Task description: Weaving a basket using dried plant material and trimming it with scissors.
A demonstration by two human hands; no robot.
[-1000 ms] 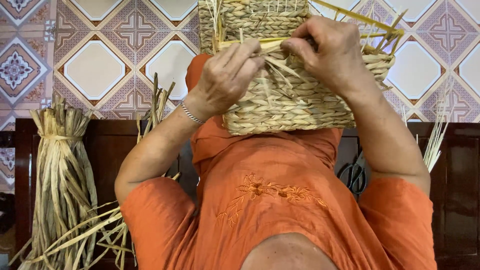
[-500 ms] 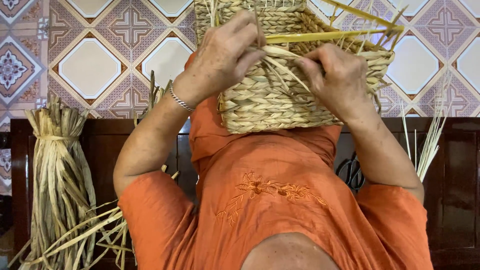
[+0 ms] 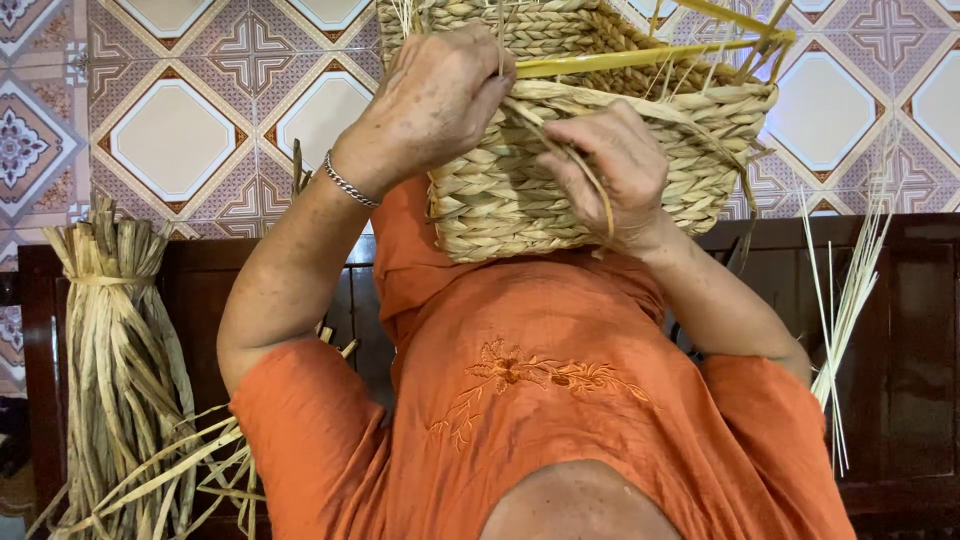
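From the head view, a woven basket (image 3: 560, 150) of thick, twisted straw-coloured rope sits in the lap against the orange dress (image 3: 540, 400) — boxy, coarse, loose strands sticking up at its rim. The left hand (image 3: 435, 100) arches over the near rim, fingers curled shut on a flat pale strand (image 3: 560, 95). The right hand (image 3: 610, 165) presses against the basket's side, fingers bent, pinching a thin fibre. A tied bundle of dried reeds (image 3: 115, 340) stands well apart at left — stiff, fraying.

basket (image 3: 520, 190) top: cut off | right grip (image 3: 610, 165) fingertips: hidden behind strands
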